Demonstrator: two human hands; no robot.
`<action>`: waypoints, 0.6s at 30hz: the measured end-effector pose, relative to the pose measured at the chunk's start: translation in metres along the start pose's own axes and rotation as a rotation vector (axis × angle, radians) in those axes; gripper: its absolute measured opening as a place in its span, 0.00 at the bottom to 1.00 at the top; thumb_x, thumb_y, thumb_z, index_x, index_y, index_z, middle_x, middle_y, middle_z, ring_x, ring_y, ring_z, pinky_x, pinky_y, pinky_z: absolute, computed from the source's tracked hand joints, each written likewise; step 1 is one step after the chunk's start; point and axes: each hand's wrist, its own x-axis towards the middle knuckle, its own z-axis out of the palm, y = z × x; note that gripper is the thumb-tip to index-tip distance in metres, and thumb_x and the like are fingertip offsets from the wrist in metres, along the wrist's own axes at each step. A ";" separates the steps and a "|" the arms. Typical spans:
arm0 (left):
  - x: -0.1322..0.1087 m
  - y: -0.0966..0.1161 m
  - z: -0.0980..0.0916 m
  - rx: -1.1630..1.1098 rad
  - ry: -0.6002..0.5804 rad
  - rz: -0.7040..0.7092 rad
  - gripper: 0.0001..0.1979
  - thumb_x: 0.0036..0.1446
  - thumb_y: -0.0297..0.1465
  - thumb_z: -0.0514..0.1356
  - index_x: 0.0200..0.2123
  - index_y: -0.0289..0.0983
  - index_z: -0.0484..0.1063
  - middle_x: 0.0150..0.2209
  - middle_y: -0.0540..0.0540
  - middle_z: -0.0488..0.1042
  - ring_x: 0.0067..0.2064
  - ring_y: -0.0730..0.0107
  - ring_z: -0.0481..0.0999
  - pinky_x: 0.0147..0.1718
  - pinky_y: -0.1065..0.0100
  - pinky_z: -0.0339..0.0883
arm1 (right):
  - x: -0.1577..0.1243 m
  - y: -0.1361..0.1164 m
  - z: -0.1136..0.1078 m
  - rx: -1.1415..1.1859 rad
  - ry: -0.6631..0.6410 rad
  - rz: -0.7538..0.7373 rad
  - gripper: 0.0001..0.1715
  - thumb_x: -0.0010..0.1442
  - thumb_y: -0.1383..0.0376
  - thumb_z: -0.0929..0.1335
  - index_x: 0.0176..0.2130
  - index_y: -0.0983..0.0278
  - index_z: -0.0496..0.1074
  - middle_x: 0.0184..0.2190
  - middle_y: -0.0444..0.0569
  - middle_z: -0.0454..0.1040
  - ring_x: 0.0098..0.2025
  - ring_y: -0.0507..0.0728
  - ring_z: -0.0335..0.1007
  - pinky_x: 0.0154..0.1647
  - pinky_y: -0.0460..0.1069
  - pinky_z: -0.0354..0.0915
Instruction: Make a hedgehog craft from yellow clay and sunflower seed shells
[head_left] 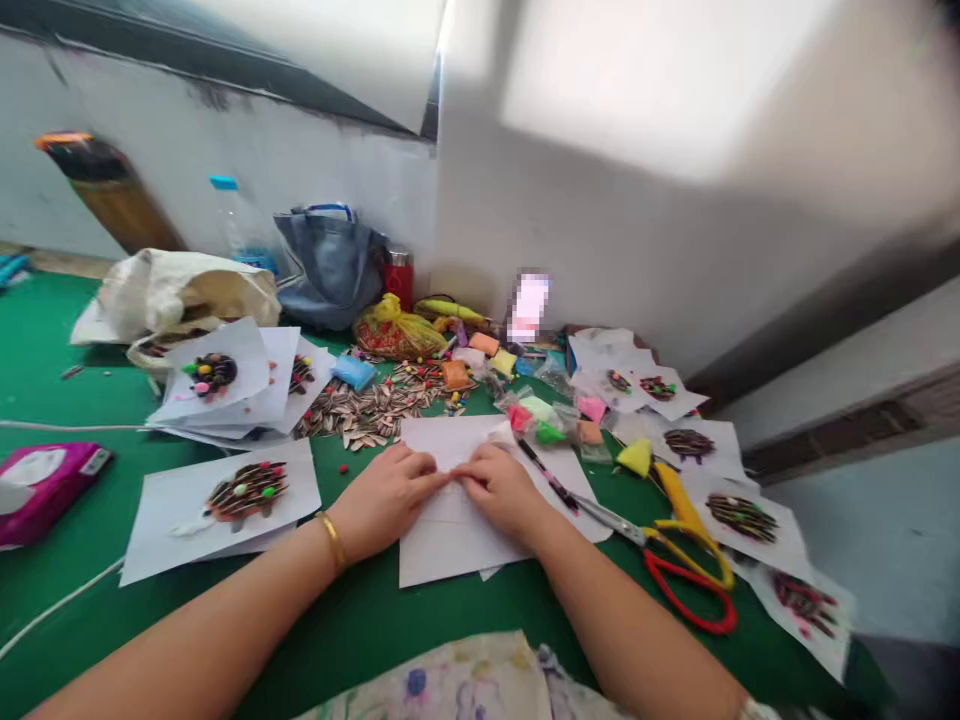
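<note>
My left hand [401,497] and my right hand [501,490] meet over a white sheet of paper [431,565] in front of me. Their fingertips touch and look pinched together; whatever lies between them is hidden. Under my right wrist side a black and pink pen [546,473] lies slanted on the paper. Scissors [649,540] with red and yellow handles rest to the right, blades pointing at the sheet. Left of my left hand is a card [169,510] with a hedgehog-like figure [247,493] of striped seeds and coloured balls.
Sunflower seeds [364,412] are heaped behind the sheet, beside bags of coloured clay [544,420]. Finished-looking cards [724,450] line the right edge. More cards [251,415] are stacked at left, near a purple wipes pack [56,490]. A blue bag [330,270] and a phone [529,305] stand behind.
</note>
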 end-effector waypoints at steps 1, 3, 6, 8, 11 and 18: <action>-0.001 -0.002 0.001 -0.019 0.015 -0.008 0.18 0.60 0.23 0.54 0.52 0.41 0.71 0.46 0.44 0.75 0.46 0.60 0.71 0.51 0.55 0.65 | 0.000 0.000 -0.001 -0.002 -0.008 -0.002 0.14 0.59 0.72 0.67 0.41 0.60 0.80 0.33 0.47 0.72 0.37 0.53 0.68 0.40 0.48 0.63; -0.002 -0.005 0.002 -0.054 0.036 -0.017 0.16 0.60 0.22 0.54 0.50 0.39 0.72 0.45 0.45 0.75 0.48 0.61 0.71 0.56 0.53 0.61 | 0.000 0.001 -0.004 -0.001 -0.021 -0.005 0.15 0.58 0.73 0.68 0.41 0.60 0.80 0.34 0.47 0.72 0.37 0.53 0.68 0.40 0.48 0.64; -0.004 -0.010 0.002 -0.101 0.037 -0.005 0.15 0.60 0.22 0.54 0.46 0.40 0.73 0.46 0.46 0.76 0.48 0.64 0.73 0.61 0.52 0.54 | 0.000 0.000 -0.005 0.007 -0.033 -0.006 0.15 0.57 0.73 0.68 0.41 0.60 0.80 0.34 0.47 0.71 0.37 0.53 0.68 0.40 0.48 0.64; -0.005 -0.012 0.001 -0.115 0.026 0.009 0.15 0.60 0.22 0.54 0.46 0.43 0.75 0.46 0.47 0.76 0.48 0.65 0.74 0.62 0.50 0.53 | -0.001 -0.001 -0.006 0.020 -0.024 -0.003 0.15 0.58 0.73 0.68 0.42 0.60 0.80 0.33 0.47 0.71 0.36 0.53 0.68 0.40 0.48 0.64; -0.006 -0.013 0.000 -0.107 0.029 0.018 0.17 0.59 0.22 0.55 0.46 0.46 0.76 0.46 0.48 0.76 0.47 0.64 0.74 0.60 0.50 0.56 | -0.001 -0.002 -0.005 0.026 -0.013 -0.016 0.15 0.59 0.71 0.67 0.43 0.59 0.80 0.33 0.47 0.70 0.35 0.53 0.67 0.38 0.48 0.64; -0.007 -0.014 0.001 -0.128 0.043 -0.010 0.14 0.59 0.22 0.54 0.43 0.42 0.76 0.46 0.47 0.77 0.48 0.66 0.75 0.62 0.50 0.54 | -0.002 -0.005 -0.003 -0.091 -0.047 -0.110 0.16 0.60 0.68 0.67 0.46 0.56 0.79 0.33 0.48 0.69 0.35 0.54 0.65 0.37 0.49 0.62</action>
